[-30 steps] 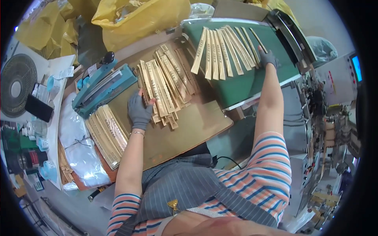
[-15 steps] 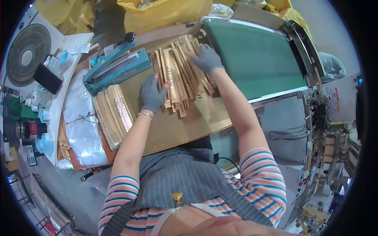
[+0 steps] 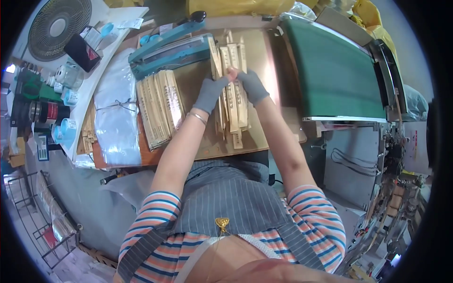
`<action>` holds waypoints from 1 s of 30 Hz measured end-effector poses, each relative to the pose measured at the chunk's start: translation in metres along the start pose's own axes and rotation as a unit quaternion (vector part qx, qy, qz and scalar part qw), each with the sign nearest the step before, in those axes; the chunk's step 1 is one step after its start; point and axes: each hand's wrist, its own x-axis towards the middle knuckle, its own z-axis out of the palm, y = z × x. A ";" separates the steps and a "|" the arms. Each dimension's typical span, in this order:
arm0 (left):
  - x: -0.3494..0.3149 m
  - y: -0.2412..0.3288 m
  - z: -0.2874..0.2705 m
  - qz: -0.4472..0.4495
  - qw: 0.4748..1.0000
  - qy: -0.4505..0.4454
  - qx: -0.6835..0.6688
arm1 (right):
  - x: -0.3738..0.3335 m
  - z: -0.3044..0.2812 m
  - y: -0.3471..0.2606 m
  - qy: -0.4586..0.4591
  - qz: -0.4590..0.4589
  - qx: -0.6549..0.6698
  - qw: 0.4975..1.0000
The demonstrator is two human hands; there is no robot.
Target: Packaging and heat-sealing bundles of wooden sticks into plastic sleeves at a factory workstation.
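Observation:
A narrow bundle of long, thin tan packets with dark print point(image 3: 231, 101) lies lengthwise on the brown board, some ends sticking out unevenly. My left hand point(image 3: 211, 92), in a grey fingerless glove, closes on the left side of the bundle, near its middle. Opposite it, my right hand point(image 3: 253, 87), gloved alike, grips the right side; the fingertips of both hands meet over the packets. Left of my left hand lies a neat row of similar packets point(image 3: 160, 106). Behind that row stands a blue bag sealer with a long lever arm point(image 3: 172, 53).
A green conveyor belt point(image 3: 337, 70) runs along the right. At the left, clear plastic bags tied with string point(image 3: 116, 122) lie beside a white shelf carrying a phone point(image 3: 82, 52), jars and a fan point(image 3: 59, 29). Yellow bags point(image 3: 240, 6) sit at the back.
The packets, spread in a wide loose pile before, are now pressed into a narrower bundle. My hands have come together, the right one moving in from the pile's far right side. The view has shifted.

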 end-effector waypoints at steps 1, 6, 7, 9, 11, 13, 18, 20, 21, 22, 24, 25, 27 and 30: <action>-0.012 0.011 0.002 0.113 0.993 -0.010 0.012 | -0.013 0.013 -0.009 -0.006 0.001 -0.001 1.000; -0.064 0.056 -0.009 0.206 0.968 -0.144 0.024 | -0.082 0.048 -0.055 -0.123 -0.265 -0.081 0.953; -0.068 0.057 -0.014 0.254 0.949 -0.160 0.094 | -0.086 0.043 -0.057 -0.149 -0.228 -0.106 0.956; -0.080 0.058 -0.013 0.304 0.932 -0.189 0.061 | -0.089 0.040 -0.050 -0.154 -0.260 -0.108 0.947; -0.081 0.048 -0.022 0.297 0.928 -0.203 0.091 | -0.097 0.041 -0.048 -0.178 -0.280 -0.130 0.934; -0.082 0.035 -0.029 0.274 0.925 -0.211 0.160 | -0.104 0.049 -0.043 -0.182 -0.297 -0.146 0.926; -0.099 0.040 -0.031 0.348 0.880 -0.154 0.285 | -0.118 0.079 -0.029 -0.111 -0.281 -0.154 0.941; -0.123 0.055 -0.037 0.178 0.933 -0.261 0.170 | -0.141 0.101 -0.032 -0.060 -0.240 -0.126 0.961; -0.141 0.065 -0.037 0.106 0.946 -0.279 0.127 | -0.148 0.114 -0.030 -0.003 -0.195 -0.098 0.976; -0.147 0.060 -0.041 0.072 0.953 -0.288 0.065 | -0.146 0.113 -0.030 -0.030 -0.268 -0.140 0.953; -0.153 0.034 -0.045 0.010 0.967 -0.255 0.003 | -0.126 0.107 -0.035 -0.109 -0.322 -0.213 0.916; -0.165 0.023 -0.037 -0.087 0.930 -0.297 -0.197 | -0.119 0.102 -0.040 -0.194 -0.173 -0.188 0.947; -0.173 -0.003 -0.034 -0.085 0.923 -0.270 -0.262 | -0.103 0.096 -0.032 -0.316 0.022 -0.143 0.938; -0.186 0.000 -0.069 -0.019 0.967 -0.217 -0.135 | -0.101 0.103 0.000 -0.320 0.002 -0.069 0.945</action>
